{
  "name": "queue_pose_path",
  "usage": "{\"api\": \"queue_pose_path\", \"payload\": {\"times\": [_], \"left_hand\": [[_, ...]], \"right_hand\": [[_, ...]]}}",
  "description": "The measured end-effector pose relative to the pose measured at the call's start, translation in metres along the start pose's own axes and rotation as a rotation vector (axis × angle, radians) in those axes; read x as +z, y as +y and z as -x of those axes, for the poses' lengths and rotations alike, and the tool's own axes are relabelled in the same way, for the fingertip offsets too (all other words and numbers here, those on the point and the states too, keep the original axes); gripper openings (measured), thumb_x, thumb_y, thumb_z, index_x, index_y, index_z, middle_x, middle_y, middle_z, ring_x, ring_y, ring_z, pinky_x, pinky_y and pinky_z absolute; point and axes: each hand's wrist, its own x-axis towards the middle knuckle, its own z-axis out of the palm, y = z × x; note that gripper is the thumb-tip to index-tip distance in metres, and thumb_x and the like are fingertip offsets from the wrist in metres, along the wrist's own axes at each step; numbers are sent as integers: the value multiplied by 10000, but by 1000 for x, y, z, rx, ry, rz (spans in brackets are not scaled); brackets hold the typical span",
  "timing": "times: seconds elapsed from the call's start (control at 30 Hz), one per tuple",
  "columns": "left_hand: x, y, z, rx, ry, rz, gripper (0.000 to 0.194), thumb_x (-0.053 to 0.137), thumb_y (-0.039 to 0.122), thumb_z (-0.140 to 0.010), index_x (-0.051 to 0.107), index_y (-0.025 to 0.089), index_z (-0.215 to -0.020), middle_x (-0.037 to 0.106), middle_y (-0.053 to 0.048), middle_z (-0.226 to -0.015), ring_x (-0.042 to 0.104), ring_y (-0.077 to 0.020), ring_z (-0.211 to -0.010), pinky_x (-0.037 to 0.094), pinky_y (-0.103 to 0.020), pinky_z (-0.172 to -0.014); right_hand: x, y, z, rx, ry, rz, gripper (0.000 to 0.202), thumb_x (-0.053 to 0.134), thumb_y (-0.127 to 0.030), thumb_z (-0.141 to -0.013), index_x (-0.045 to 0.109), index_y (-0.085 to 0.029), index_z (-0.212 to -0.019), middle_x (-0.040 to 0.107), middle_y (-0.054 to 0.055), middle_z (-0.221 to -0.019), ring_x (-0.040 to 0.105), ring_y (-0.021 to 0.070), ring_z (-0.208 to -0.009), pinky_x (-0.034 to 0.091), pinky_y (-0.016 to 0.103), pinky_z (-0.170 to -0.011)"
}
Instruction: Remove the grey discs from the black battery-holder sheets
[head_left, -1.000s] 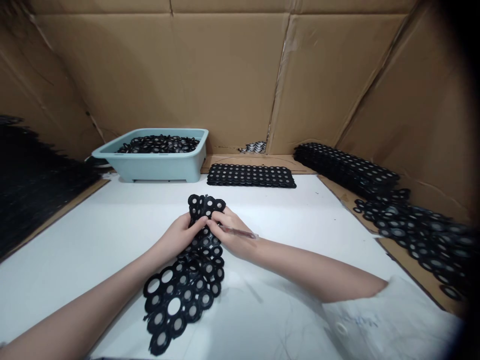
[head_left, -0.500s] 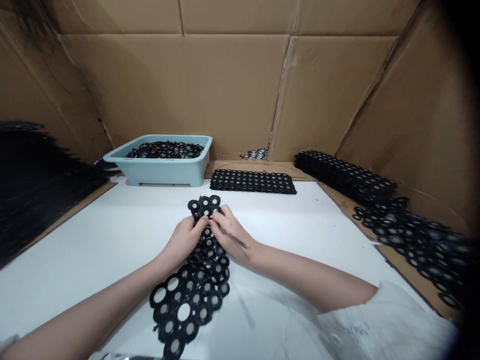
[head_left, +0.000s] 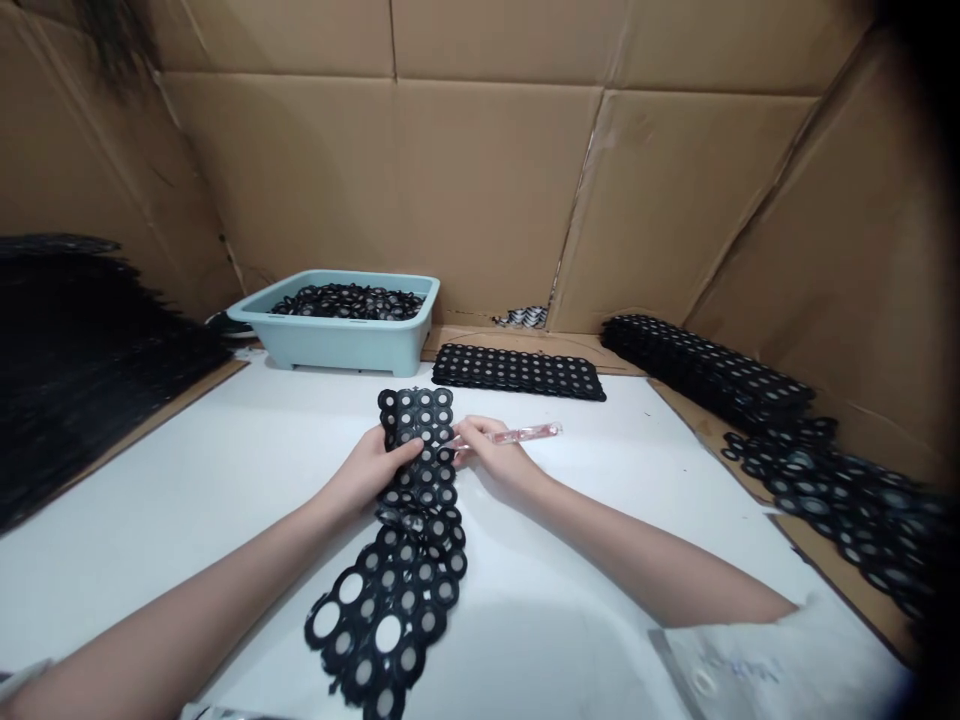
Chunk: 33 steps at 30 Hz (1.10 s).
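A black strip of joined rings [head_left: 405,570] runs from the middle of the white table toward me, its upper part lifted and flat, its lower part wider on the tabletop. My left hand [head_left: 381,462] grips the strip's left edge, thumb across its front. At the right edge, my right hand [head_left: 486,447] is closed on a thin clear pen-like tool with red marks [head_left: 529,433], whose tip end meets the rings. Some rings in the lower part show larger white openings.
A light blue basin [head_left: 341,345] of black rings stands at the back left. Behind the strip lies a flat ring mat [head_left: 517,372]. Stacked mats [head_left: 705,370] and loose pieces [head_left: 847,500] line the right edge. A dark pile [head_left: 82,370] is at left; cardboard walls surround the table.
The strip's upper part has been spread flat from a bunched state. My right hand has moved right, off the strip's middle to its edge, and the tool now points outward. The view has shifted slightly.
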Motion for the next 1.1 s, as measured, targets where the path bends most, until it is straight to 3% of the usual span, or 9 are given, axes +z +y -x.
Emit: {"api": "queue_pose_path", "payload": {"times": [0.17,0.4,0.63,0.83,0.97,1.1], "left_hand": [[2,-4,1,3,6,92,347,588,343,-717,538,132,-989,612,-119,-1032,582,-264,-919,459,-386,-782],[5,-5,2,14,8,137,345,603,322,-712,548,126,-991,629,-117,-977,567,-275,-949,456,-371,-775],[6,-1,1,-29,19,172,384,571,427,-727,586,127,-966,645,-121,-922,597,-256,-852,453,-360,-749],[0,-8,-6,20,120,148,397,554,447,-728,592,111,-937,643,-117,-910,575,-261,-887,428,-361,-768],[0,-10,-7,5,125,168,376,553,435,-728,588,98,-891,637,-124,-900,571,-262,-873,420,-370,-767],[2,-7,-7,27,103,234,354,565,421,-722,586,95,-859,634,-121,-877,570,-245,-847,412,-362,-780]], "right_hand": [[-1,4,3,-47,-36,181,318,381,-428,-823,464,-162,-668,489,5,-662,513,128,-649,401,261,-632],[3,-1,7,-133,-83,281,308,369,-374,-835,416,-167,-611,420,-18,-609,390,104,-585,286,233,-540],[6,-2,11,-135,8,284,292,373,-351,-826,437,-171,-606,437,-12,-619,385,115,-601,277,242,-550],[2,4,0,-29,69,-51,332,462,-442,-776,429,-170,-588,439,-16,-583,400,109,-557,287,231,-525],[-1,6,-6,95,105,-289,340,537,-475,-724,475,-163,-605,487,-4,-608,448,115,-574,330,240,-555],[-3,4,-6,123,128,-437,345,549,-473,-726,475,-164,-592,471,-18,-582,427,101,-570,319,223,-563]]}}
